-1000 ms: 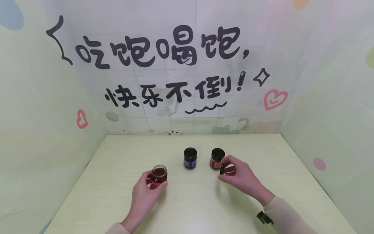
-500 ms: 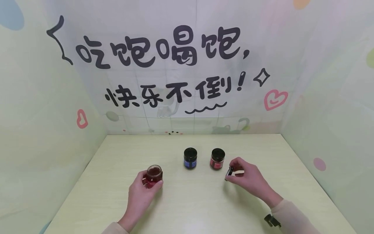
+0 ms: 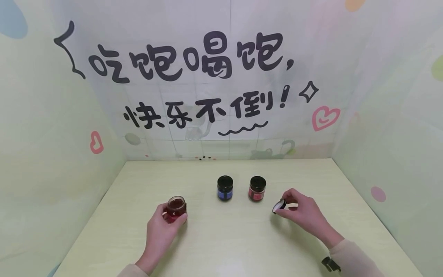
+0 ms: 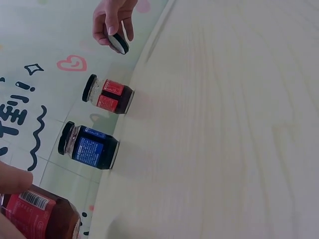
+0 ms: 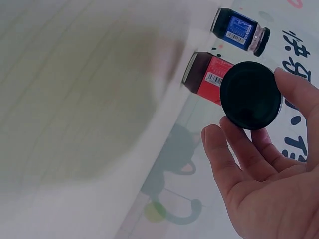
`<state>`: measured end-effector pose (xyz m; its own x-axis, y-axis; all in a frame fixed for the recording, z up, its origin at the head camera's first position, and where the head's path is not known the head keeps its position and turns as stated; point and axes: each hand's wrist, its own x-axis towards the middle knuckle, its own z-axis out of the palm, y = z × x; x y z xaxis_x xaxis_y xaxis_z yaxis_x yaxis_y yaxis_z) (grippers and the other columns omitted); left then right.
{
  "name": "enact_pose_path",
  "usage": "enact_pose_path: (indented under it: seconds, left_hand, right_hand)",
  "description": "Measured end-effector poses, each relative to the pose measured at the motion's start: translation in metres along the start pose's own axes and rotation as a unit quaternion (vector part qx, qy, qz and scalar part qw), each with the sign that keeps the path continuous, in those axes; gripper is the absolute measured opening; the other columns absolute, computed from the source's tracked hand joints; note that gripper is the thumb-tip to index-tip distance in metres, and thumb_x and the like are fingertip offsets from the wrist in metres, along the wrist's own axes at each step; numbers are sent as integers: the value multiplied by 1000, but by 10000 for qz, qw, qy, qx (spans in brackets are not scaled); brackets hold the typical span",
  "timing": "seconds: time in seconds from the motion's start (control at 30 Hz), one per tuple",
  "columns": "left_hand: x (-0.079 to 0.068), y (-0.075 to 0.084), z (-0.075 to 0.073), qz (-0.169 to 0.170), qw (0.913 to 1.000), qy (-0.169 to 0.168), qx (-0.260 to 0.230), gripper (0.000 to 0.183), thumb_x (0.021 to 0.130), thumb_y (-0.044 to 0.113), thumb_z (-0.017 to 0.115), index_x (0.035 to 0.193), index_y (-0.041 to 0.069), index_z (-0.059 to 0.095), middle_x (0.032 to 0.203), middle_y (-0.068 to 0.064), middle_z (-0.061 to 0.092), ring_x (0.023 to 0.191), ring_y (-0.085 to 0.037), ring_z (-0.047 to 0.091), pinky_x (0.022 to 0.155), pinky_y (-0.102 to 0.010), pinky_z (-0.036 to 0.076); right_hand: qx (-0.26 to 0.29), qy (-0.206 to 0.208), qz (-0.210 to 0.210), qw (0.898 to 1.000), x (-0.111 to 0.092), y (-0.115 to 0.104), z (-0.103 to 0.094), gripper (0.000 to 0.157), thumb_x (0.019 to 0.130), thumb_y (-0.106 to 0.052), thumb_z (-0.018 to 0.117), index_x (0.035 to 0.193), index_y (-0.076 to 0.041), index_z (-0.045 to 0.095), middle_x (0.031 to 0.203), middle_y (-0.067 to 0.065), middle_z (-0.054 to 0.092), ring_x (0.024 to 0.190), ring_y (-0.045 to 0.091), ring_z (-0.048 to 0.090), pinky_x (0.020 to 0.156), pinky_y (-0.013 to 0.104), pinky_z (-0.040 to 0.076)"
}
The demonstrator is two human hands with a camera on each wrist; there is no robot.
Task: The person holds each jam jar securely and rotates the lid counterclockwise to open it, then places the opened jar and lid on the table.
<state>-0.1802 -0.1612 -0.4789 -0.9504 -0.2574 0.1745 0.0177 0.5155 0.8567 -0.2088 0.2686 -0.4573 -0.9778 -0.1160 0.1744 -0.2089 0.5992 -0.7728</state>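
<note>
My left hand grips an uncapped glass jar with a red label and dark reddish contents, held upright at the left of the table. In the left wrist view part of that jar's red label and barcode shows beside my thumb. On the right, my right hand pinches a black jar lid by its edge between thumb and fingers. The lid is tilted, its pale inner side facing left in the head view. Between the hands stand a capped jar with a blue label and a capped jar with a red label.
The pale wooden table is enclosed by printed fabric walls at the back and both sides. Large dark lettering covers the back wall. A black clip-like object sits by the right sleeve.
My left hand has carried the open jar leftward. My right hand has moved right with the lid, away from the red-labelled capped jar, and the lid's pale inside has turned into view.
</note>
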Motion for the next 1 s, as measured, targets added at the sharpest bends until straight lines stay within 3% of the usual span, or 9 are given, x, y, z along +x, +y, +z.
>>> enact_pose_path:
  seconds: [0.37,0.6,0.83,1.0]
  left_hand:
    - [6,-10,-3,-101,9999,100,30,58,81,21,86,127,3,55,110,-14,68,90,-20,67,71,-23,51]
    - [7,-15,-4,-141,9999,53,32,58,83,21,84,128,1,54,116,-18,67,97,-26,68,74,-23,51]
    - [9,-17,-6,-184,9997,51,127,60,84,22,83,130,-1,52,119,-19,65,102,-29,68,80,-29,51]
    - [8,-19,-7,-177,9997,54,157,63,85,26,83,131,-2,51,124,-23,63,109,-34,67,86,-36,51]
  right_hand:
    - [-521,110,182,9984,-6,15,-6,40,77,-40,88,99,-17,64,98,-6,69,108,21,65,84,31,57]
    - [-786,68,379,9962,-10,22,-9,37,76,-45,87,93,-21,65,100,-7,69,103,18,65,84,33,56]
    - [-1070,49,451,9932,-12,25,-13,37,75,-48,86,87,-22,63,106,-5,71,101,28,68,79,40,56]
    - [-1225,-30,552,9909,-13,28,-13,37,75,-48,86,84,-23,60,109,-3,71,96,27,69,72,37,52]
